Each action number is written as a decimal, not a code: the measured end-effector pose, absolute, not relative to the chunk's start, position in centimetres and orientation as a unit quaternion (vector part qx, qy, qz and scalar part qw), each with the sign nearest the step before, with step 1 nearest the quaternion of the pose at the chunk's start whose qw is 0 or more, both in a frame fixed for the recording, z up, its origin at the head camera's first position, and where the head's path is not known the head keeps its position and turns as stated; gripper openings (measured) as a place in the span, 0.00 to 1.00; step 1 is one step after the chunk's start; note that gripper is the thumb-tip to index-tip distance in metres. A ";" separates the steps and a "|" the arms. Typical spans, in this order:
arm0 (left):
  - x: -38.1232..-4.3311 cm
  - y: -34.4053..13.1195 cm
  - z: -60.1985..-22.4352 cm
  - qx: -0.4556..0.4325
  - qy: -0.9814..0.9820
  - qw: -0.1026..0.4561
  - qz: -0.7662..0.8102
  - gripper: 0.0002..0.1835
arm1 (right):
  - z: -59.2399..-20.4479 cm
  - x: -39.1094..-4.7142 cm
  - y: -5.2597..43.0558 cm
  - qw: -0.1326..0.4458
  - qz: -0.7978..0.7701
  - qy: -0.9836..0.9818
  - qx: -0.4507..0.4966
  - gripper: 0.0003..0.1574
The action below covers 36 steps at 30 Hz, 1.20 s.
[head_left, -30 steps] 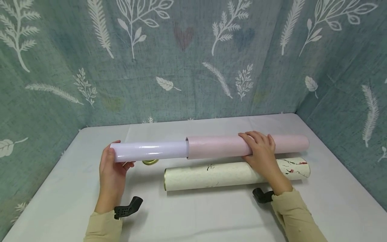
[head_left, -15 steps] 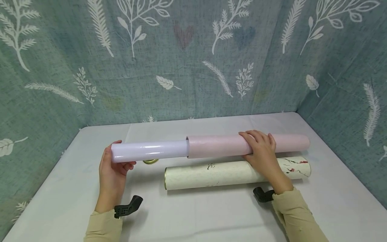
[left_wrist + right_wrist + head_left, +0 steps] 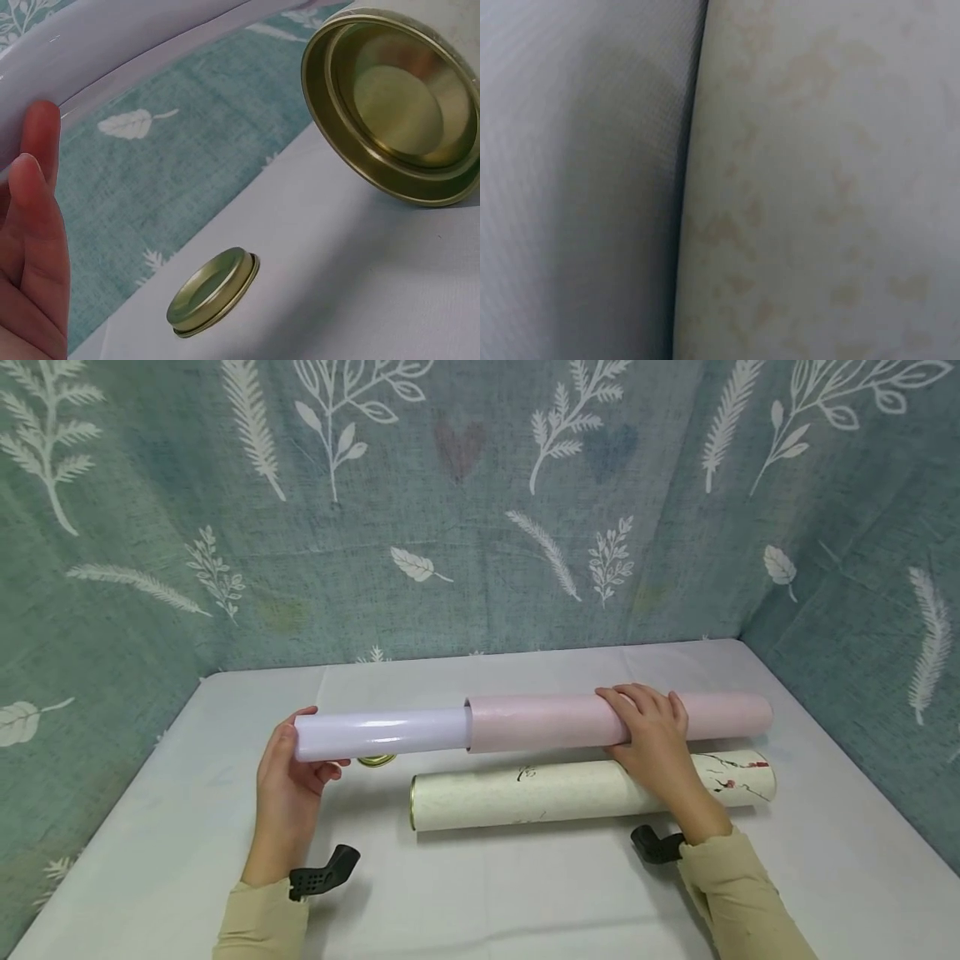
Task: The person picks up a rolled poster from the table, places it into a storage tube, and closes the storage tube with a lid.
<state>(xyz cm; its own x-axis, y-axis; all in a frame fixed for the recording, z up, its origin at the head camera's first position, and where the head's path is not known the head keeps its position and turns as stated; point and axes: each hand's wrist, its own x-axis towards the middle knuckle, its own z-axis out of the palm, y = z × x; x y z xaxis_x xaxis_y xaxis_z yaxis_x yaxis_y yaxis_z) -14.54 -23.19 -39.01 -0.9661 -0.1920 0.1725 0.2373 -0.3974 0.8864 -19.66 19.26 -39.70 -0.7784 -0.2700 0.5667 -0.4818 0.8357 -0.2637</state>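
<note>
In the head view a glossy white roll of paper (image 3: pixel 382 733) reaches into the open left end of a pink tube (image 3: pixel 540 723). My left hand (image 3: pixel 288 789) holds the roll at its outer end, thumb at the near side. The left wrist view shows fingertips (image 3: pixel 41 135) against the roll's underside. My right hand (image 3: pixel 651 739) grips the pink tube from above, right of its middle. Below it lies a cream tube (image 3: pixel 517 795) with a plum-branch print, partly hidden by my right wrist. The right wrist view is filled mostly by this cream tube (image 3: pixel 817 187).
A gold metal lid (image 3: pixel 214 292) lies on the white tabletop (image 3: pixel 480 893), partly hidden behind the roll in the head view. The cream tube's left end has a recessed gold cap (image 3: pixel 397 109). Green leaf-patterned cloth (image 3: pixel 480 527) closes off the back and sides.
My left hand has moved right with the white roll, and less of it now sticks out of the pink tube. My right hand stays in place on the pink tube.
</note>
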 end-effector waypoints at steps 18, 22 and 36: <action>-14.4 -23.2 -39.1 0.013 -0.557 0.146 -0.817 0.21 | -39.9 -19.5 19.2 0.260 0.200 -0.923 0.201 0.45; -14.4 -23.2 -39.1 0.023 -0.557 0.145 -0.817 0.21 | -39.8 -19.5 19.2 0.256 0.201 -0.925 0.198 0.46; -14.6 -23.1 -39.1 0.037 -0.574 0.151 -0.804 0.18 | -39.8 -19.7 19.3 0.253 0.200 -0.926 0.197 0.46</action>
<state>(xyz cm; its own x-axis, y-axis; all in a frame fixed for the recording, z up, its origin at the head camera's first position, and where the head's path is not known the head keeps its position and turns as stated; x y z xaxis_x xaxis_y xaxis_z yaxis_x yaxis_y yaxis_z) -14.65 -23.10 -39.14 -0.9519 -0.2844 0.1139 0.2000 -0.2954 0.9342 -19.72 19.33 -39.76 -0.7950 -0.2636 0.5464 -0.4653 0.8428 -0.2704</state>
